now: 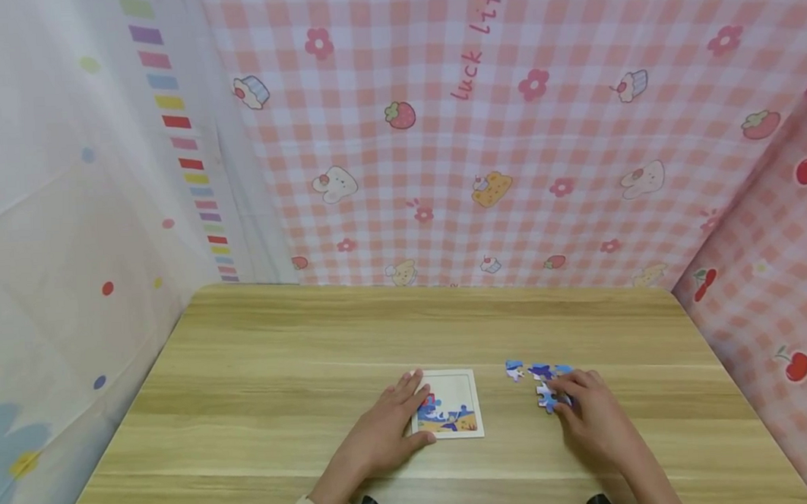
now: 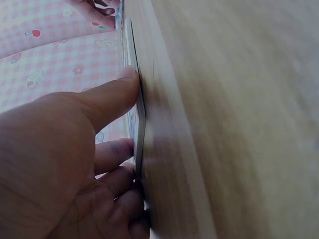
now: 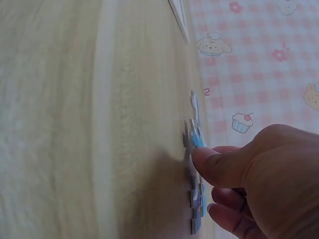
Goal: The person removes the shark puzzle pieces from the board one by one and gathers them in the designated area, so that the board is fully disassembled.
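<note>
A small white-bordered puzzle tray (image 1: pixel 449 383) lies on the table, its lower part filled with joined blue, red and orange pieces (image 1: pixel 456 419). My left hand (image 1: pixel 385 429) rests along the tray's left side, thumb at the lower edge and fingers extended over the left border. In the left wrist view the thumb (image 2: pixel 112 99) presses against the tray's thin edge. To the right of the tray, my right hand (image 1: pixel 593 411) pinches a blue-and-white jigsaw piece (image 1: pixel 545 398) between thumb and fingers, low over the table. Other loose pieces (image 1: pixel 539 371) lie just beyond it, partly hidden by the fingers.
One separate loose piece (image 1: pixel 514 370) lies between the tray and the pile. The wood-grain table (image 1: pixel 280 380) backs onto a pink checked cloth (image 1: pixel 440 159), with a white dotted cloth (image 1: pixel 66 224) on the left and another pink cloth (image 1: pixel 776 301) on the right.
</note>
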`<action>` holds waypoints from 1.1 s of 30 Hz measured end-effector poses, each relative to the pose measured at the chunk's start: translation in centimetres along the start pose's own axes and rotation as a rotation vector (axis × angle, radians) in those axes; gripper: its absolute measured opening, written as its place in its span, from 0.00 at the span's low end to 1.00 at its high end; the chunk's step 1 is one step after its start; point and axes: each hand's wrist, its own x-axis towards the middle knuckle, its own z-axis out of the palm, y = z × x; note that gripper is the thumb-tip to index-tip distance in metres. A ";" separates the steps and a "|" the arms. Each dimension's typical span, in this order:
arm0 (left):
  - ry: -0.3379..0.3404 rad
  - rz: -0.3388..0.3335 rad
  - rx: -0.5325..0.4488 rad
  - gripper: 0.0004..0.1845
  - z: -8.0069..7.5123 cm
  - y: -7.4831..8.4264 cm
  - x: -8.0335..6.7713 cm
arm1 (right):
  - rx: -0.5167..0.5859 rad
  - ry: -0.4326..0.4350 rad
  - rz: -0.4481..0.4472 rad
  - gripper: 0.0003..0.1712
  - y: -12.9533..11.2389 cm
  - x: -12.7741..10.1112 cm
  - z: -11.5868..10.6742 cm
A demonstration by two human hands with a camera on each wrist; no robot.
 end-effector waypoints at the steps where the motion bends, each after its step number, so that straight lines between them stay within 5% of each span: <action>1: 0.000 0.000 -0.001 0.41 0.0 0.0 0.0 | -0.003 -0.004 0.004 0.20 0.0 0.0 0.0; 24: 0.028 0.015 0.005 0.41 0.2 -0.1 0.0 | -0.021 -0.044 0.023 0.18 -0.1 0.3 0.0; 33: 0.043 -0.003 0.006 0.41 0.2 0.1 0.1 | 0.012 0.035 -0.005 0.18 -1.0 0.7 0.1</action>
